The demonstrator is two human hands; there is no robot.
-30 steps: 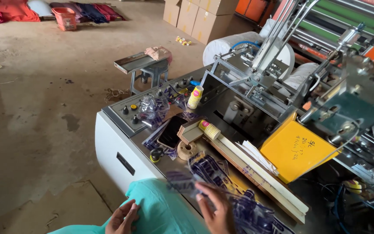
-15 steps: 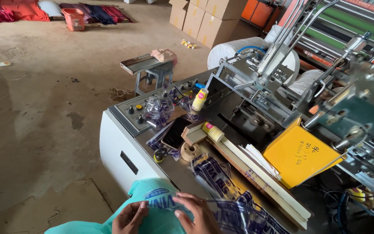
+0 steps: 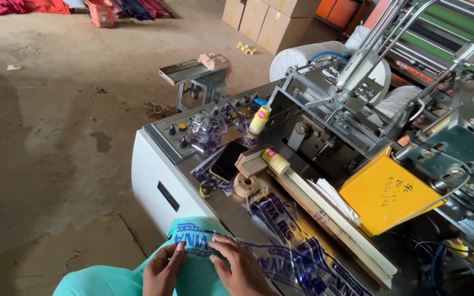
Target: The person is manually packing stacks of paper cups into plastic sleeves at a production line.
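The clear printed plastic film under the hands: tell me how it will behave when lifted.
The clear printed plastic film looks thin and crinkled, so it will probably flop and sag. It seems very light, trailing loosely over the machine top. Its glossy surface may slip between the left hand and right hand.

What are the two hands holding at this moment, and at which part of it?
Both the left hand and the right hand pinch a clear plastic film with blue print. Each grip is at its near end, by the edge of the machine top.
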